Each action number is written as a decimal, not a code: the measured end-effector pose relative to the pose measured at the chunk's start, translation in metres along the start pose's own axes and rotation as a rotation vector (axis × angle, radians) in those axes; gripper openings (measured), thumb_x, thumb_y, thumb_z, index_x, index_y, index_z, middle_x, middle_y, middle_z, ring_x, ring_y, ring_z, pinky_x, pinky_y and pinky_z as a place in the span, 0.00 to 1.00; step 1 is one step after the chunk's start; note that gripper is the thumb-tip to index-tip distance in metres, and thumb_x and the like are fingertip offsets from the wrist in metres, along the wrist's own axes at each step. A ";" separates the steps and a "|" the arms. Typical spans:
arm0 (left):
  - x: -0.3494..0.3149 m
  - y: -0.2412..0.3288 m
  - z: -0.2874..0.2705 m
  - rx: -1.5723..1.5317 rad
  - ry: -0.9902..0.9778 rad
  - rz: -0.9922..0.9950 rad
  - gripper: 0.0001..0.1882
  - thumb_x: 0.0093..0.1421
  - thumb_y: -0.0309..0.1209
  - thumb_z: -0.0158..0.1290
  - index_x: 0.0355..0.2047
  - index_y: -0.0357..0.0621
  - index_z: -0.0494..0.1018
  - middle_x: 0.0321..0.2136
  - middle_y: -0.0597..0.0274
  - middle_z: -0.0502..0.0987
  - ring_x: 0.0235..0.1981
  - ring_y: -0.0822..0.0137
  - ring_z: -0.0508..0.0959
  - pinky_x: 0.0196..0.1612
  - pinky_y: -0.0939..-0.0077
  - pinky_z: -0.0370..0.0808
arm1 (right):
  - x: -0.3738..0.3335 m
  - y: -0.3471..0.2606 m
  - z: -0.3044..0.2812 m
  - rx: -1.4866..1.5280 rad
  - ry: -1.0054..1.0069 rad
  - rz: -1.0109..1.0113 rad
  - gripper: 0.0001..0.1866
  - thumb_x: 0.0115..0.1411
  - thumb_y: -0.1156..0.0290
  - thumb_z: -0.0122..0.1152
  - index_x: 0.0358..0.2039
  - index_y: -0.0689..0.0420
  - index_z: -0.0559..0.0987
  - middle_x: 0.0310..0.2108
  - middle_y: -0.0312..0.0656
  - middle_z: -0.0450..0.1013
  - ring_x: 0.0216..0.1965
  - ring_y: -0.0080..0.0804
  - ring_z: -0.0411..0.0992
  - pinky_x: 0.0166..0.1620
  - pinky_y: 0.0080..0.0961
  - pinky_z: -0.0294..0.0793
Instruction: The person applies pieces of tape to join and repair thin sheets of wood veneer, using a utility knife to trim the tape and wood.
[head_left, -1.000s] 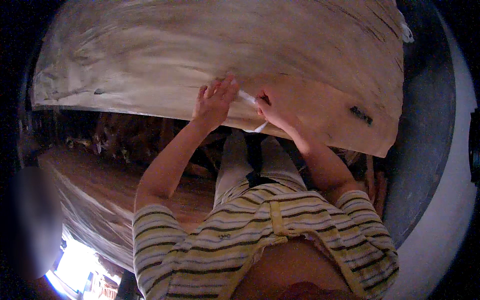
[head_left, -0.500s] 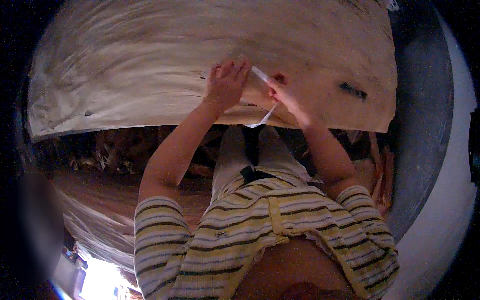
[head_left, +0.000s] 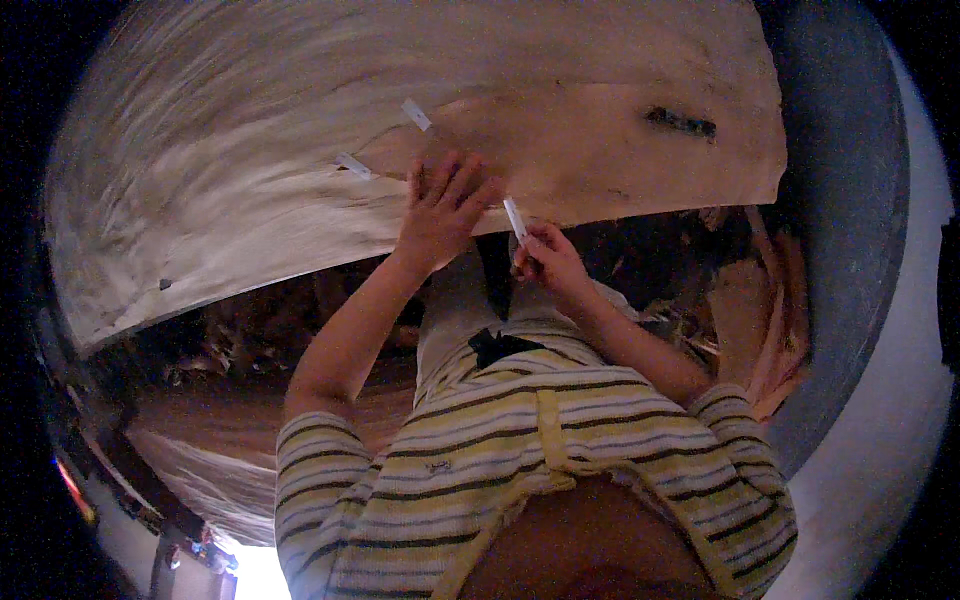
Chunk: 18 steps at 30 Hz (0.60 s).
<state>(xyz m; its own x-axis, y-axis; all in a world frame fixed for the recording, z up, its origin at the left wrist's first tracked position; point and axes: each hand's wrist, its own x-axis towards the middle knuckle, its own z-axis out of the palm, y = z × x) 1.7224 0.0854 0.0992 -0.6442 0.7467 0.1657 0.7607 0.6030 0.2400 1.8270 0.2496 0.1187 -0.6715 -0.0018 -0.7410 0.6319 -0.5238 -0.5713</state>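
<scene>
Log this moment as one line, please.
left hand: spread on tan sheet | right hand: pinching white strip | two white pieces: on sheet, near left hand

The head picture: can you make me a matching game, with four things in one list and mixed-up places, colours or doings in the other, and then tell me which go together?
1. left hand
2. right hand
3. black mark
4. shirt

A. striped yellow, white and dark
B. pinching a white strip
C. on the right part of the tan sheet
D. fingers spread at the tan sheet's near edge

Pairs: 1-D, 2-B, 3-C, 4-A
</scene>
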 end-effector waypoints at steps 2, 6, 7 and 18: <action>0.004 0.003 0.003 -0.007 0.008 -0.012 0.24 0.47 0.36 0.48 0.47 0.59 0.62 0.52 0.64 0.57 0.55 0.60 0.53 0.55 0.52 0.41 | 0.000 -0.002 -0.001 0.051 -0.008 0.011 0.12 0.56 0.70 0.45 0.40 0.58 0.62 0.23 0.39 0.66 0.21 0.24 0.63 0.30 0.24 0.67; 0.009 0.005 -0.003 -0.014 0.007 0.231 0.23 0.47 0.34 0.46 0.47 0.57 0.63 0.52 0.69 0.59 0.54 0.65 0.56 0.55 0.56 0.46 | -0.002 -0.004 0.011 0.123 0.041 0.022 0.13 0.55 0.70 0.45 0.40 0.59 0.62 0.26 0.42 0.66 0.23 0.25 0.64 0.32 0.25 0.68; 0.010 0.005 -0.005 0.037 -0.033 0.390 0.23 0.47 0.34 0.45 0.47 0.57 0.63 0.51 0.70 0.59 0.54 0.67 0.57 0.54 0.56 0.48 | -0.003 -0.005 0.013 0.093 0.014 -0.012 0.13 0.55 0.70 0.46 0.40 0.59 0.63 0.27 0.42 0.67 0.23 0.25 0.64 0.32 0.25 0.68; 0.010 0.015 -0.014 -0.002 -0.107 0.276 0.25 0.46 0.33 0.44 0.48 0.55 0.61 0.52 0.69 0.59 0.55 0.68 0.56 0.55 0.59 0.48 | -0.015 -0.025 -0.014 -0.517 0.130 -0.087 0.10 0.54 0.71 0.48 0.35 0.60 0.65 0.25 0.39 0.69 0.24 0.21 0.66 0.27 0.17 0.66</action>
<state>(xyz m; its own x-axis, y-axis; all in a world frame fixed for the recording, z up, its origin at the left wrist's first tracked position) 1.7263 0.0979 0.1175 -0.4006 0.9079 0.1234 0.9059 0.3723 0.2016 1.8270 0.2749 0.1389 -0.6971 0.1457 -0.7020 0.7062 -0.0300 -0.7074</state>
